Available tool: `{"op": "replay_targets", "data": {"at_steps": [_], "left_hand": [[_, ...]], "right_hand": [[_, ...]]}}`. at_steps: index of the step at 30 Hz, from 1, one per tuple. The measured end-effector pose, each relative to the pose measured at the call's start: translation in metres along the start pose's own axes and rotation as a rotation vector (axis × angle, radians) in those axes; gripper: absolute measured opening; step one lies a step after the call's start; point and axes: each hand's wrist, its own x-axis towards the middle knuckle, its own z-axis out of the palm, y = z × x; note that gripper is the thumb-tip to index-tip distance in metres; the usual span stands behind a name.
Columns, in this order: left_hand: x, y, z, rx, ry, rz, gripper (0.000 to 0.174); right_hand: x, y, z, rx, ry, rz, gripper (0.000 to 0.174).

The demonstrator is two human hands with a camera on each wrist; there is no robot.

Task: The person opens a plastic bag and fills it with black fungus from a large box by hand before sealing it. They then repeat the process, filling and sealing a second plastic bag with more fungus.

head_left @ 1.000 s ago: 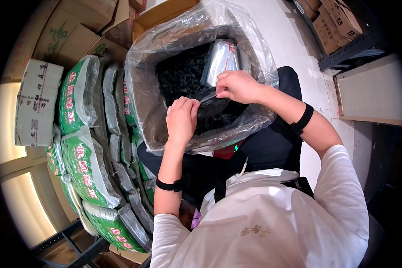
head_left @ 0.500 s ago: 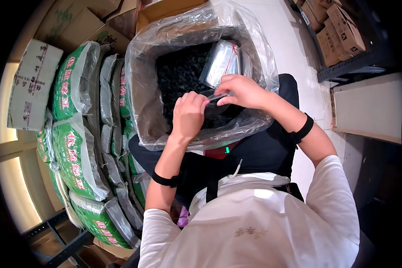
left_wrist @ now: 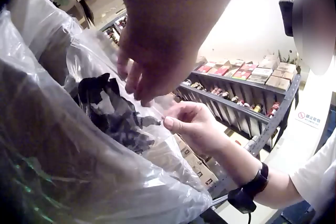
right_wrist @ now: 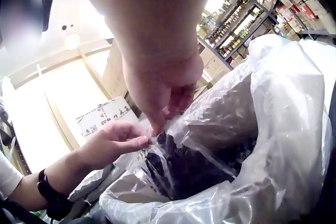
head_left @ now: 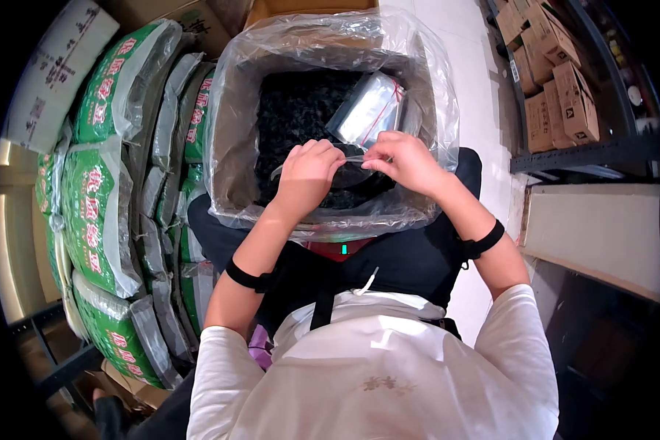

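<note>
Both hands meet over a carton [head_left: 235, 139] lined with clear plastic [head_left: 441, 110]. My left hand [head_left: 306, 174] pinches one side of the top edge of a small clear plastic bag [right_wrist: 167, 169]. At the other side of that edge, my right hand [head_left: 409, 163] pinches it between thumb and fingers. Dark, crinkled dried pieces [left_wrist: 113, 116] show through the bag in the left wrist view. More of the same dark pieces [head_left: 301, 99] fill the bottom of the carton. On them, beyond my right hand, lies a stack of flat clear bags [head_left: 365, 110] bound with red string.
Green printed sacks [head_left: 95, 213] are piled at the left, beside a white printed box [head_left: 59, 70]. A dark metal shelf [head_left: 587, 155] with small cartons [head_left: 573, 103] stands at the right. A red device [head_left: 334, 251] with a green light sits between the legs.
The hands have drawn closer together along the bag's top edge, both pinching it throughout. The head view has shifted, so the sacks sit further left and the right shelf shows more.
</note>
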Motion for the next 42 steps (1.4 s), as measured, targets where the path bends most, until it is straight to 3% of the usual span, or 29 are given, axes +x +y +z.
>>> {"op": "replay_targets", "data": {"at_steps": [8, 10, 14, 20, 23, 26, 28, 35, 38, 42], "left_hand": [[-0.008, -0.005, -0.013, -0.042, 0.01, -0.04, 0.01], [-0.01, -0.009, -0.018, -0.095, 0.021, -0.009, 0.014], [-0.013, -0.024, -0.033, -0.045, 0.031, -0.039, 0.016], [-0.011, -0.031, -0.05, -0.211, 0.058, -0.102, 0.011], [-0.011, -0.025, -0.059, -0.192, 0.078, -0.076, 0.01], [-0.014, -0.022, -0.058, -0.156, 0.053, -0.053, 0.01], [-0.014, -0.015, -0.055, -0.128, 0.045, -0.026, 0.01], [-0.019, -0.003, -0.046, -0.075, 0.035, 0.0, 0.011], [-0.019, 0.007, -0.043, -0.033, 0.104, 0.016, 0.012], [-0.018, 0.004, -0.034, 0.057, 0.021, 0.03, 0.01]], "right_hand": [[-0.001, -0.01, -0.014, 0.017, -0.036, 0.063, 0.019], [0.002, -0.017, -0.018, -0.176, 0.025, -0.002, 0.018], [0.0, -0.015, -0.023, -0.041, 0.133, 0.026, 0.012], [0.003, -0.018, -0.043, 0.081, 0.255, 0.064, 0.011], [0.006, -0.024, -0.052, 0.051, 0.237, 0.093, 0.018], [0.013, -0.05, -0.059, -0.041, 0.287, -0.027, 0.031], [0.016, -0.066, -0.057, -0.408, 0.115, -0.174, 0.042], [0.033, -0.065, -0.016, -0.29, -0.176, -0.086, 0.013], [0.03, -0.065, -0.001, -0.334, -0.064, -0.191, 0.008], [0.026, -0.066, 0.003, -0.317, -0.027, -0.187, 0.006]]}}
